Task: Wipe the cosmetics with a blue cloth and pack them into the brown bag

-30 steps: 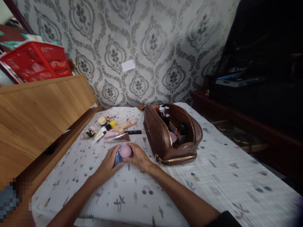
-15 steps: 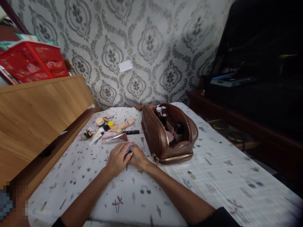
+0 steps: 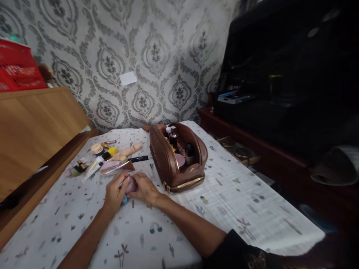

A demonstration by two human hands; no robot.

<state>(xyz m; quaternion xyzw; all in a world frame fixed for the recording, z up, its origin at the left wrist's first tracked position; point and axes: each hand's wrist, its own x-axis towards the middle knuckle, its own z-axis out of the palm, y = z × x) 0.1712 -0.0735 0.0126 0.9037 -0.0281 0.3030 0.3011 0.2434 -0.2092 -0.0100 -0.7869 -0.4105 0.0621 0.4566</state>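
Close together over the patterned cloth, both hands are closed around small things. My right hand grips a mauve rounded item; its exact kind does not show. My left hand presses against it from the other side, its fingers curled on something blue, perhaps a cloth, that pokes out beneath. To the right of my hands stands an unzipped brown toiletry bag with bottles and a pink round compact inside. Just beyond my hands lies a shiny rose-coloured pouch or packet.
Several cosmetics lie at the left, among them a white tube, a yellow-lidded jar, a beige tube and a black stick. A wooden headboard-like panel borders the left; a dark television-like screen is at right.
The view has swung right, so everything appears farther left. My hands have parted slightly and the mauve item now shows between them, with more of the blue thing visible below.
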